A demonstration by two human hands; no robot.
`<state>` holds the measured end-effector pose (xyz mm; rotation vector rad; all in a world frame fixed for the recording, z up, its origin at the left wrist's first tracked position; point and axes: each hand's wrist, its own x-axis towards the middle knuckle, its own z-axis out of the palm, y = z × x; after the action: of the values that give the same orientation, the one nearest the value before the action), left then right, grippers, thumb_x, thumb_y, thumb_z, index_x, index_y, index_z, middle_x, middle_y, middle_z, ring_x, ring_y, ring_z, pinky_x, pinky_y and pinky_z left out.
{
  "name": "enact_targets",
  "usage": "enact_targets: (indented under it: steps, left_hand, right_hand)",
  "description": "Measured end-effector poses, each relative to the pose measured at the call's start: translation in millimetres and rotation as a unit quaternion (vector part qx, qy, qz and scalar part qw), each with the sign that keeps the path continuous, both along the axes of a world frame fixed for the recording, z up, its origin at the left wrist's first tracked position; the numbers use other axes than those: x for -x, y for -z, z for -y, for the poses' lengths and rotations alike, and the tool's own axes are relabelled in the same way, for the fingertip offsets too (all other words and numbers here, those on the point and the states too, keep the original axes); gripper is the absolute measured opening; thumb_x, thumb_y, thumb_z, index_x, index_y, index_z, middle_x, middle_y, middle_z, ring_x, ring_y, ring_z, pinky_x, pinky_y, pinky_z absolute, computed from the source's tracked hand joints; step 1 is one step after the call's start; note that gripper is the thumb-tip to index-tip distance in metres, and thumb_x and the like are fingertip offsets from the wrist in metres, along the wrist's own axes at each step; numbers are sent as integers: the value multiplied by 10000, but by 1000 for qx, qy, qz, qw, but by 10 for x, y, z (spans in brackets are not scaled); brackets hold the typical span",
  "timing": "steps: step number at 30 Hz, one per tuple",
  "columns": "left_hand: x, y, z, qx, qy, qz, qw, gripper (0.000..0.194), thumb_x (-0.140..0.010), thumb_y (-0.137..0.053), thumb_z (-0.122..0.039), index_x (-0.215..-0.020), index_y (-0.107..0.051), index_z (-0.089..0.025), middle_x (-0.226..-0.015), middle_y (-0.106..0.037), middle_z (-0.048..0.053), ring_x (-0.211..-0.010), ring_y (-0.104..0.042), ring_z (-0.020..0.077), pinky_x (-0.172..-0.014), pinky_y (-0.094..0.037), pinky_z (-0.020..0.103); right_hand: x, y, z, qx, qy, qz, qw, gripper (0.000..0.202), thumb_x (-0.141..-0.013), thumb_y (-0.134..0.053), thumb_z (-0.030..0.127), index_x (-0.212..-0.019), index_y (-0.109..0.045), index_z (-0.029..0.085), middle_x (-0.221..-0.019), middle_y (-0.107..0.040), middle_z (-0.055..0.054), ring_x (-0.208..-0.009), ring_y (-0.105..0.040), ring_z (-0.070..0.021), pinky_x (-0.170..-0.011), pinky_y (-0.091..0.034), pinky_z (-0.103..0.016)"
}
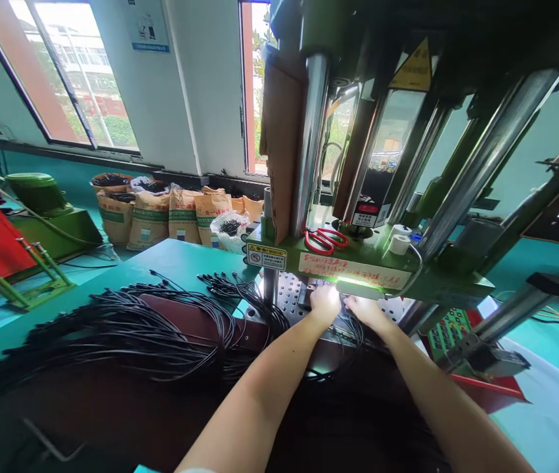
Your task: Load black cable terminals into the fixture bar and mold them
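Both hands reach under the press's green plate (279,238), at the lit work area. My left hand (325,302) is closed, its fingertips turned away from me beside a dark block (305,295). Close on its right, my right hand (362,310) has thumb and fingers pressed together. Thin black cables (353,330) run down from between the hands over the front edge. What either hand grips is too small and partly hidden. A glowing lamp bar (358,288) hangs just above the fingers and washes out detail there.
Bundles of black cables (161,328) lie on the green table (175,253) to the left. Red-handled scissors (326,241) rest on the press plate between steel columns (313,138). A red tray (491,387) stands right. Filled sacks (151,220) line the wall.
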<state>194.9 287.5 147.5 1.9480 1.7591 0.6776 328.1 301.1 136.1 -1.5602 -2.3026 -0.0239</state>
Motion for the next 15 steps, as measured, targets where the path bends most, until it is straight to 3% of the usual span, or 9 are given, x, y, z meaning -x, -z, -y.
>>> enact_targets:
  steps: [3, 8, 15]
  left_hand:
    - [21, 92, 33, -16, 11, 5, 1000, 312, -817, -404, -144, -1053, -605, -101, -1041, -598, 188, -1076, -489, 294, -921, -365, 389]
    - [11, 151, 6, -52, 32, 10, 998, 321, -848, -355, -154, -1042, -603, -93, -1066, -577, 206, -1102, -455, 301, -956, -331, 394]
    - [9, 214, -81, -84, 43, 3, 995, 284, -826, -399, -148, -978, -631, -87, -968, -592, 199, -1003, -518, 300, -874, -395, 380]
  right_hand:
    - [131, 26, 36, 1, -6, 16, 1000, 171, -780, -513, 126, -871, -652, 163, -893, -671, -56, -853, -591, -192, -799, -419, -331]
    - [266, 67, 23, -8, 3, 30, 1000, 251, -824, -423, 112, -902, -655, 168, -933, -671, -98, -910, -588, -231, -832, -411, -336]
    - [284, 121, -43, -15, 26, 36, 999, 207, -884, -429, 145, -956, -623, 142, -976, -650, -88, -893, -597, -195, -818, -439, -369]
